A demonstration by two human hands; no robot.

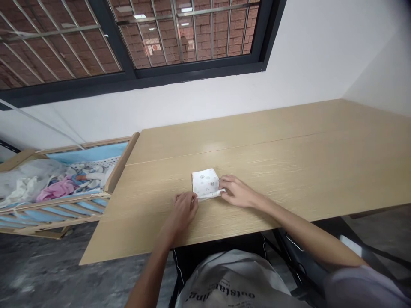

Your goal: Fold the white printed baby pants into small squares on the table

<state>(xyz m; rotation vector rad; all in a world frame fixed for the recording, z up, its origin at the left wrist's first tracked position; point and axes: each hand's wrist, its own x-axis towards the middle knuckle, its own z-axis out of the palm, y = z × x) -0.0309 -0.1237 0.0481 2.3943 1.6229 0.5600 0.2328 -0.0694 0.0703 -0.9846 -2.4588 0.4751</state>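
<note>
We record: cloth [204,180], white, sparse grey and reddish motifs; tabletop [289,167], tan wood-grain; from the cloth, towards nine o'clock, fabric [57,189], pink, and crib lining [104,151], light blue; towards twelve, window frame [192,76], charcoal.

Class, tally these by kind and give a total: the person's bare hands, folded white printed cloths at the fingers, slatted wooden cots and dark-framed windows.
Bare left hand and bare right hand: 2
Folded white printed cloth: 1
Slatted wooden cot: 1
Dark-framed window: 1
Total: 5
</note>
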